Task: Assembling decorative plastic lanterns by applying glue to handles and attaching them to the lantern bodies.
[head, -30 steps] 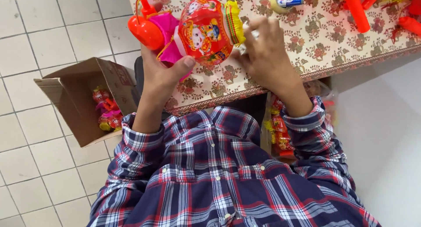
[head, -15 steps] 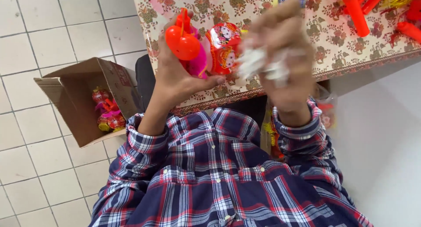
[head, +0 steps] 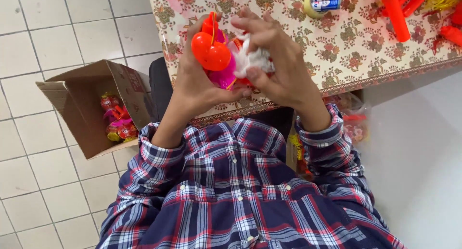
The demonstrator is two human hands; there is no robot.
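1. Head view, the thing held: a toy (head: 216,56) of glossy moulded plastic is held up over the near edge of the table (head: 346,51), between both hands. It has a rounded orange-red bulb with a small orange knob above it, and a bright pink part below. Its long axis runs roughly up and down in the picture, with the knob end pointing away from the person, toward the table.
2. Head view, the wrapping: a crumpled wad of thin white material (head: 252,60), wrinkled and soft-looking, sits against the right side of the toy. Whether it is paper or plastic film cannot be told.
3. Head view, the fingers: the left hand (head: 197,83) is curled around the toy from the left and below, thumb pressed across the pink part, fingers closed on it. The right hand (head: 276,61) is cupped over the white wad, fingers bent tight and pinching it against the toy.
4. Head view, surroundings: the table wears a smooth cloth with a floral print. On it lie a roll of tape (head: 321,1) and long red plastic pieces (head: 397,13). On the pale tiled floor to the left stands an open cardboard box (head: 91,109) holding more bright toys (head: 115,121).
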